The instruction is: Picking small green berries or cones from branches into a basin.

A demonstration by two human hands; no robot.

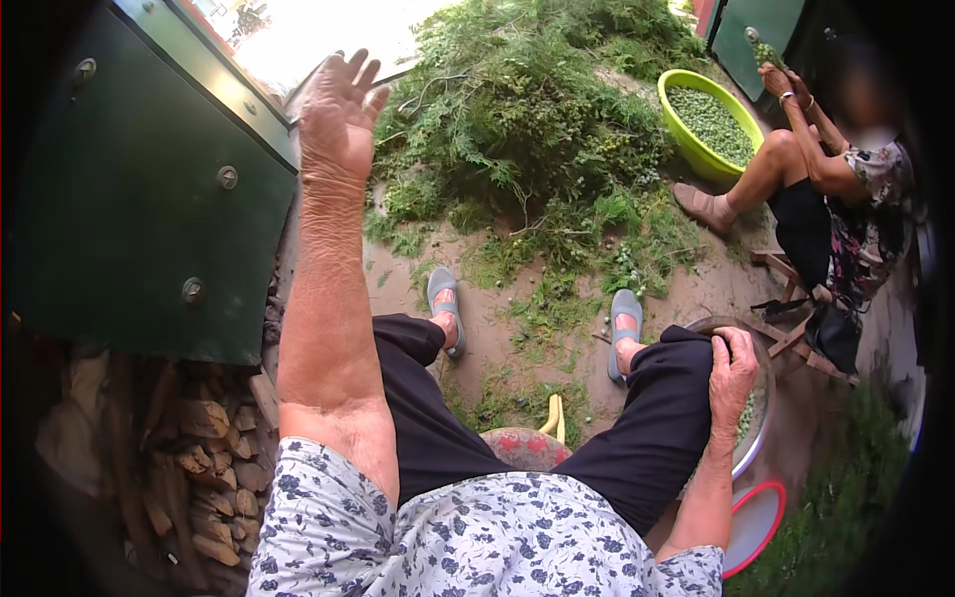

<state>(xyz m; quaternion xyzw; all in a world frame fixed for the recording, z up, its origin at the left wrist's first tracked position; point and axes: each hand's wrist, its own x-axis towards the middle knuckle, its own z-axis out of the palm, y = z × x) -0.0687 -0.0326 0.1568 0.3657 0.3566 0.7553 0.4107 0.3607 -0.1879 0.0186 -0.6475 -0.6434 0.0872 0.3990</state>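
Observation:
My left hand is raised at the end of an outstretched arm, fingers spread and nothing in it. Behind it stands a green door panel with round bolts, and to its right spreads a heap of cut green conifer branches. On my right knee, over the dark trousers, lies my right hand, relaxed and empty. Partly hidden beside that knee is a round metal basin with some green bits inside. Under me shows a red patterned seat.
A lime-green tub holds many small green cones or berries. To the right, a seated person holds a green sprig. Split firewood is stacked at left; a red-rimmed basin lies at lower right. Yellow strips are between my legs.

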